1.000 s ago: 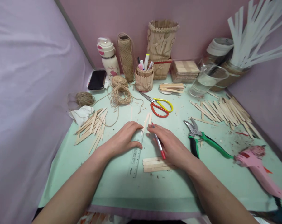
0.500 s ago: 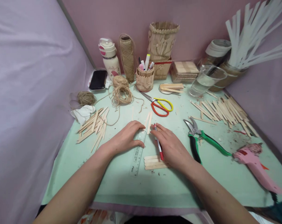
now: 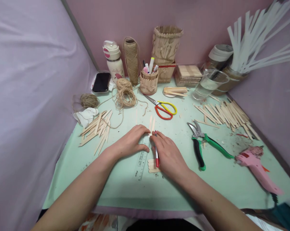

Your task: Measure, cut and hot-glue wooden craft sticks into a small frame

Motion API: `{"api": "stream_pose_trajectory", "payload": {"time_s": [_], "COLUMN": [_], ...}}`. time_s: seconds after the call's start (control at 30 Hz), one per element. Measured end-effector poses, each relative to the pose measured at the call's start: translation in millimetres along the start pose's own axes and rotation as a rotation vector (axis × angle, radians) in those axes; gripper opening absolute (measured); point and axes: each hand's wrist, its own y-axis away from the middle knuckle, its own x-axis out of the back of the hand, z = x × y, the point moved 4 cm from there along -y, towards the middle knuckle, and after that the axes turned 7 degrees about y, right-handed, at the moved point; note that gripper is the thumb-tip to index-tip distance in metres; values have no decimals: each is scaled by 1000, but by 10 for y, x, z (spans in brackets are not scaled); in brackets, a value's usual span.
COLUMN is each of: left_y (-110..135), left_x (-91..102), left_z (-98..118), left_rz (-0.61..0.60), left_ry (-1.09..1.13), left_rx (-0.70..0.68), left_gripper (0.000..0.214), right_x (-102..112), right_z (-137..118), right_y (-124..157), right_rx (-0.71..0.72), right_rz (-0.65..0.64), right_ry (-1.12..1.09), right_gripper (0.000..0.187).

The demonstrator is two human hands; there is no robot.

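Note:
My left hand (image 3: 130, 142) lies flat on a clear plastic ruler (image 3: 141, 160), fingers pressed down on its upper part. My right hand (image 3: 169, 155) is closed round a red marker pen (image 3: 156, 154), whose tip points at a pair of thin wooden sticks (image 3: 152, 123) just beyond the ruler's top end. A few wooden sticks (image 3: 152, 166) lie side by side under my right hand, partly hidden by it. All of this rests on a mint-green table (image 3: 125, 189).
Green-handled cutters (image 3: 199, 144) and a pink glue gun (image 3: 255, 168) lie to the right. Red-and-yellow scissors (image 3: 162, 109) lie beyond the hands. Stick piles lie left (image 3: 96, 128) and right (image 3: 227, 114). Twine (image 3: 124, 94), a pen holder (image 3: 148, 81), a phone (image 3: 101, 82) and a water cup (image 3: 207, 85) stand at the back.
My right hand with the marker has shifted left, closer to the ruler and over more of the stacked sticks. My left hand has stayed on the ruler.

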Motion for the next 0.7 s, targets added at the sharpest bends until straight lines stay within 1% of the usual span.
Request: {"api": "stream_pose_trajectory", "payload": {"time_s": [0.17, 0.3, 0.4, 0.5, 0.6, 0.7], "left_y": [-7, -8, -3, 0, -2, -1], "left_x": [9, 21, 29, 39, 50, 57], "left_z": [63, 92, 71, 41, 23, 12], "left_rz": [-10, -21, -21, -18, -19, -21], "left_ry": [18, 11, 0, -1, -5, -18], "left_rx": [-5, 13, 39, 56, 59, 57], "left_gripper": [51, 49, 51, 53, 52, 53], "right_x": [-85, -54, 17, 107, 181, 211], "right_z": [-36, 7, 42, 67, 116, 199], "right_y": [15, -2, -42, -112, -203, -294], "right_rx": [-68, -77, -31, 46, 102, 148], "right_rz": [46, 52, 32, -12, -67, -72], "right_ry": [-129, -196, -225, -230, -213, -215], "right_gripper": [45, 46, 43, 43, 48, 56]}}
